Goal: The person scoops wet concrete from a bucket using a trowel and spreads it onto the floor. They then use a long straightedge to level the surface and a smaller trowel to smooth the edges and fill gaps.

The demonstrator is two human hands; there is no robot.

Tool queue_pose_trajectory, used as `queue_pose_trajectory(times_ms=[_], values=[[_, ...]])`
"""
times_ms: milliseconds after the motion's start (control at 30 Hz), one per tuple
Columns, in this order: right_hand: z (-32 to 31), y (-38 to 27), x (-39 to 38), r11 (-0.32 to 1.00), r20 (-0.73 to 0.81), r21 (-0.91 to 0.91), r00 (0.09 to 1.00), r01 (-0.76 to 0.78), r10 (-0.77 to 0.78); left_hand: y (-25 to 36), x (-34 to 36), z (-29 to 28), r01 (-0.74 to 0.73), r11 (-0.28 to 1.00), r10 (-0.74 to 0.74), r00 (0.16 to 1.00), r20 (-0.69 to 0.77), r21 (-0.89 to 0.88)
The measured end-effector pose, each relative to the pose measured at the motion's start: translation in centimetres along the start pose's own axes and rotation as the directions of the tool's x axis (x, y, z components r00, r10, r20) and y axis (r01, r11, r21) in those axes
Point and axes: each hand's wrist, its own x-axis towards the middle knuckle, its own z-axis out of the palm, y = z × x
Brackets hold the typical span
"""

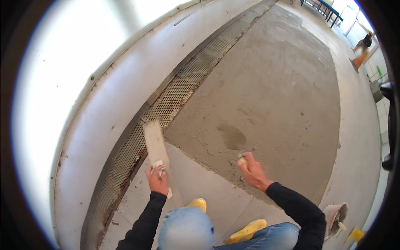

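Observation:
My left hand (157, 180) is wrapped round the handle of a long, pale finishing trowel (154, 139). The trowel's far end lies over the perforated metal drain grate (166, 100), and its near part is above the grey floor tiles (189, 168). To the right, my right hand (253, 171) is closed round a tool with a pale handle (243, 161), its working end hard to make out. That hand is over the near edge of a broad patch of wet grey mortar (271, 96). A smooth, darker spot (232, 136) shows in the mortar just beyond it.
A white wall panel (100, 108) runs along the left beside the grate. At the lower right stands a mortar-stained bucket (334, 218), near a yellow object (355, 235). An orange cone (358, 60) and a dark bench (323, 9) are far right. Yellow shoes (246, 231) are below me.

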Motion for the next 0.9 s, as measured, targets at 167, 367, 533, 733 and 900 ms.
queue_pose_trajectory(times_ms=[167,367,533,733,900], values=[[4.9,-7.1,2.6,0.897,-0.093,0.383,0.976,0.219,-0.199,8.9,3.2,6.0,-0.076,0.966,0.117,0.981,0.153,-0.249],[9.0,-7.2,1.5,0.888,-0.245,0.425,0.967,0.175,-0.073,14.5,0.0,9.4,0.405,0.406,-0.200,0.914,0.353,-0.819],[10.9,-4.0,3.2,0.820,-0.035,0.571,0.997,-0.037,0.069,12.9,-0.8,9.9,0.485,0.399,-0.182,0.873,0.452,-0.778],[10.8,-1.3,4.7,0.850,0.139,0.523,0.990,-0.057,-0.019,11.3,5.3,-3.5,0.489,0.350,-0.135,0.870,0.473,-0.799],[15.4,0.2,6.1,0.972,0.209,0.227,0.972,0.055,-0.104,18.6,7.5,-18.4,0.185,0.491,-0.210,0.973,0.090,-0.851]])
